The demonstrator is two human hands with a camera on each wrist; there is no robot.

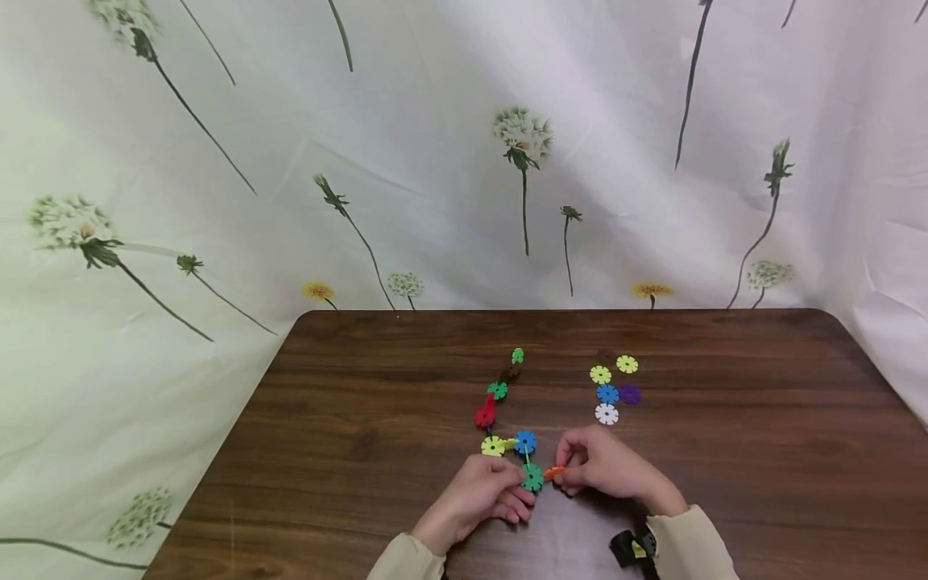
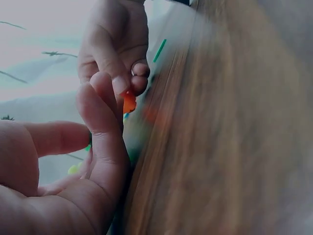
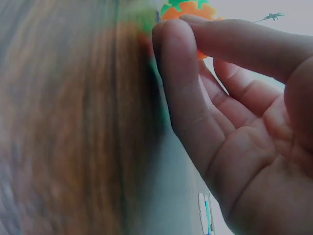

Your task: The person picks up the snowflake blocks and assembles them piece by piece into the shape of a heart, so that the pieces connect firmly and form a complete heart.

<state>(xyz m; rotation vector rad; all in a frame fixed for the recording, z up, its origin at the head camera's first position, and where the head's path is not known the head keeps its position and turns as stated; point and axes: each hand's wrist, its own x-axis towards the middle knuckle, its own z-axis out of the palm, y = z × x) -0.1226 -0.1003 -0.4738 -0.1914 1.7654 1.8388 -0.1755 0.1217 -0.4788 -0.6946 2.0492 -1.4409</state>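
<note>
Orange disc (image 1: pixel 554 473) is sitting at the lower center of the head frame, where the right hand (image 1: pixel 605 466) is gripping it between thumb and fingertip. A black device (image 1: pixel 629 548) is showing beside the right sleeve (image 1: pixel 692 548) and bearing a yellow patch; any lettering on it is remaining too small to read. The orange disc is displaying a notched, petal-like rim at the top of the right wrist frame. The left hand (image 1: pixel 484 493) is pinching the end green disc (image 1: pixel 532 477), which is lying immediately left of the orange disc; whether the two are interlocking cannot be told.

The end green disc is terminating a chain (image 1: pixel 497 391) that is running up toward the center of the frame. Its thin, plastic-looking discs are alternating between face-on and edge-on positions: green, brown, red, yellow and blue are showing. Right of the chain, a loose group is lying flat: a brown disc (image 1: pixel 606 355), two yellow discs (image 1: pixel 627 364), a blue disc (image 1: pixel 607 393), a purple disc (image 1: pixel 630 394) and a white disc (image 1: pixel 606 414).

The table (image 1: pixel 348 403) is presenting dark brown wood grain and rounded far corners. Behind it, a creased pale cloth (image 1: pixel 435 161) is carrying printed dandelions.
</note>
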